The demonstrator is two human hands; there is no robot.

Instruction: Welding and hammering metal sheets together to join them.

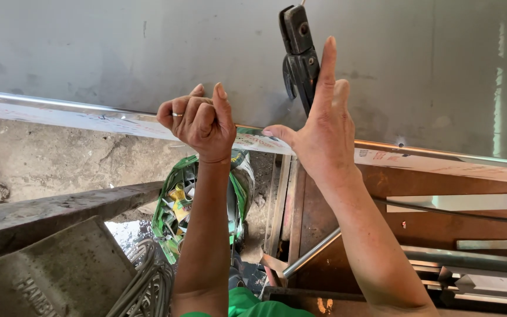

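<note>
1. Your left hand [198,120] is curled into a loose fist, thumb up, knuckles against the folded edge [89,114] of the big grey metal sheet [118,47]. Whether the fingers actually pinch the edge, you can't tell from here.
2. Your right hand [318,138] is spread flat and open: fingers point up along the sheet, thumb out left and resting on the edge strip.
3. A black clamp tool [298,53] hangs on the sheet just beside your right index finger, touching or nearly so. You aren't holding it.
4. The sheet fills the top of the view. Its shiny bent edge runs from upper left down to the right, across both hands.
5. Protective film [429,161] covers the edge strip: white, with small red and dark print, most visible to the right of your right hand and to the left of your left.
6. Below your left forearm is a green plastic basket [171,205], tilted, holding small yellow and white packages. The contents are too small to identify.
7. Bottom left: a grey cast block [60,276] with raised lettering, and a coil of grey cable [148,282] just beside it.
8. Right of your right forearm: a rusty brown steel frame [418,194], with a bright metal rod [312,252] leaning across it.
9. Far left: bare concrete floor [42,158].
</note>
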